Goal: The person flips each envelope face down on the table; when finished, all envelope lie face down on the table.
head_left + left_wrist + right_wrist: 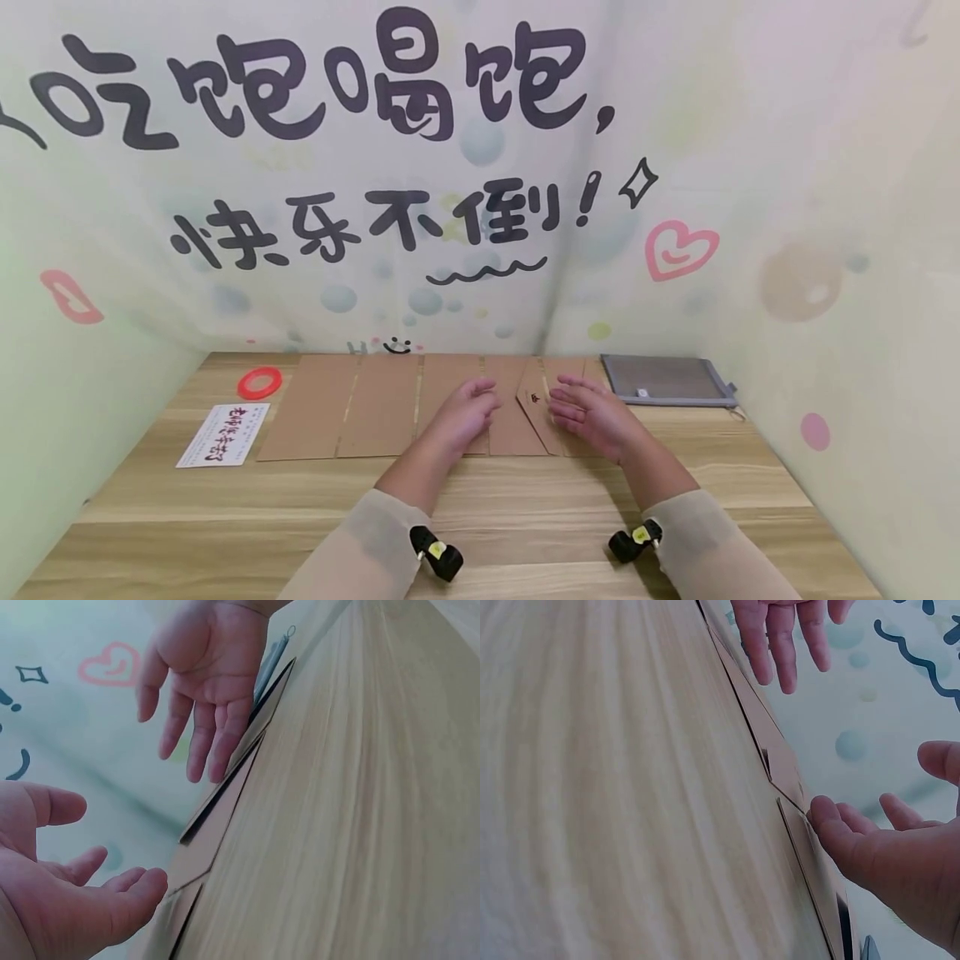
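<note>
A row of flat brown kraft-paper panels (382,417) lies along the back of the table. At its right part, a slanted-edged brown piece (534,408) with a small dark mark rises slightly off the table in the wrist views. My left hand (467,417) hovers over the panels, fingers loosely bent and holding nothing. Across from it, my right hand (592,412) is held palm inward over the right end, fingers relaxed. In the right wrist view, the fingertips of my right hand (892,840) come close to a brown edge; whether they touch it I cannot tell.
A red ring (259,383), seemingly a tape roll, and a white card (223,435) with red writing lie left of the panels. A grey mesh pouch (667,382) lies at the back right. A printed curtain (480,317) stands behind the wooden table (525,517).
</note>
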Motion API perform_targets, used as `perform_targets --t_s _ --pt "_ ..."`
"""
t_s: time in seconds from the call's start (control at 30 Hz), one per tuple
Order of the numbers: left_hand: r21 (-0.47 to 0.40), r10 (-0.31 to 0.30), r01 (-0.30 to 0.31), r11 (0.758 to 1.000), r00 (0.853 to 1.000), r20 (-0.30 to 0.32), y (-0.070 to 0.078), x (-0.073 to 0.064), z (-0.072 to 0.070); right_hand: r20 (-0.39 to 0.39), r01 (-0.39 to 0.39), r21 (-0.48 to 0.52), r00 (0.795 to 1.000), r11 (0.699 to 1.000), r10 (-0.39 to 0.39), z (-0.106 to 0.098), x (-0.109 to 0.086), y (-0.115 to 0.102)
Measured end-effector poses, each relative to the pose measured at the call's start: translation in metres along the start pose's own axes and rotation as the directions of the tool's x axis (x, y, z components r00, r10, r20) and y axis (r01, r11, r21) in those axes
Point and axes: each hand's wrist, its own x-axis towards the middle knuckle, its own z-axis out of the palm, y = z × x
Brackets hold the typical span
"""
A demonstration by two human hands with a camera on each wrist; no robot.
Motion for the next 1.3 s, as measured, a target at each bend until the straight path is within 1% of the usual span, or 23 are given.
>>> perform_targets --t_s 0.2,0.47,0.6,0.67,0.73,0.83,0.93,1.0,1.07,1.2,1.3 --pt "0.033 -0.001 0.002 0.999 1.000 -0.015 -0.004 0.002 -0.004 0.012 0.002 0.003 1.000 1.000 -0.002 -0.002 0.001 0.002" --pt "0.059 0.021 -0.021 0.998 1.000 0.011 -0.004 0.001 -0.006 0.031 0.014 -0.002 0.999 1.000 -0.014 -0.003 0.002 0.003" --pt "0.081 0.029 -0.031 0.996 0.999 0.029 -0.005 0.000 -0.006 0.018 0.026 0.043 0.999 0.999 -0.027 -0.007 0.002 0.004" --pt "0.114 0.035 -0.040 0.993 0.998 0.045 -0.006 -0.001 -0.005 0.008 0.034 0.063 0.999 0.997 -0.035 -0.009 0.003 0.003" --pt "0.166 0.041 -0.051 0.985 0.997 0.063 -0.006 -0.003 -0.002 -0.003 0.040 0.086 0.999 0.996 -0.040 -0.009 0.003 0.003" --pt "0.244 0.060 -0.083 0.966 0.993 0.098 -0.007 -0.005 0.002 -0.014 0.045 0.096 0.999 0.994 -0.044 -0.008 0.004 0.001" --pt "0.257 0.085 -0.117 0.959 0.988 0.130 -0.007 -0.007 0.006 -0.006 0.052 0.081 0.999 0.995 -0.052 -0.005 0.002 -0.001" --pt "0.247 0.095 -0.129 0.960 0.985 0.144 -0.008 -0.008 0.009 0.012 0.062 0.066 0.998 0.996 -0.063 -0.002 0.000 -0.003" --pt "0.233 0.097 -0.132 0.963 0.983 0.157 -0.008 -0.009 0.011 0.049 0.074 0.051 0.996 0.996 -0.076 0.002 -0.002 -0.003" --pt "0.223 0.090 -0.129 0.966 0.980 0.176 -0.008 -0.010 0.015 0.117 0.085 0.075 0.989 0.994 -0.093 0.009 -0.006 -0.004" --pt "0.201 0.090 -0.130 0.971 0.977 0.195 -0.007 -0.012 0.018 0.146 0.082 0.116 0.984 0.990 -0.098 0.014 -0.008 -0.004"
